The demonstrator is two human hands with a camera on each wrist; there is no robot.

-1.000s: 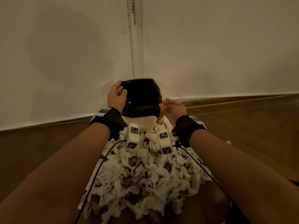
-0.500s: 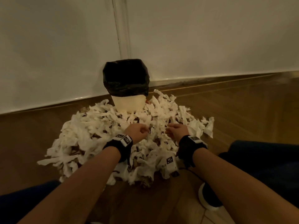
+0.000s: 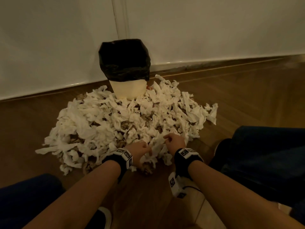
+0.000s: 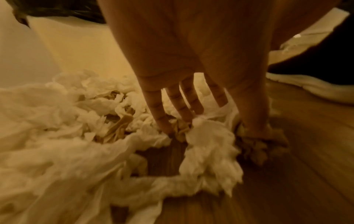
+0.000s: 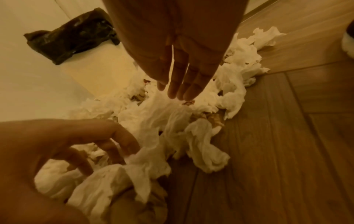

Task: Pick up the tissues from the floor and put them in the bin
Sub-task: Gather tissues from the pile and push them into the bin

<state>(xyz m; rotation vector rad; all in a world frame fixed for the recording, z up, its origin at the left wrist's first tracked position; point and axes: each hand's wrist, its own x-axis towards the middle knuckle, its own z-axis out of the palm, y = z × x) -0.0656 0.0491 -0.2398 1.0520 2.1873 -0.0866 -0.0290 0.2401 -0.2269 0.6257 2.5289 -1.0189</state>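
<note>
wood floor [image 3: 247, 96]; l hand [image 3: 140, 151] grips tissues [image 3: 115, 116]; r hand [image 3: 175, 140] straight-fingered, touching them

Looks like a plain room in somebody's home, could be a small office though, hard to call. Wood plank floor [image 3: 247, 100], bare white wall [image 3: 198, 30], and a little cream bin [image 3: 128, 90] with a black bag [image 3: 123, 63] in it, sitting by the wall.

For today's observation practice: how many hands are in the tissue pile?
2. The left hand grips tissues at the pile's near edge; the right hand touches them just to its right. None look hidden.
</note>
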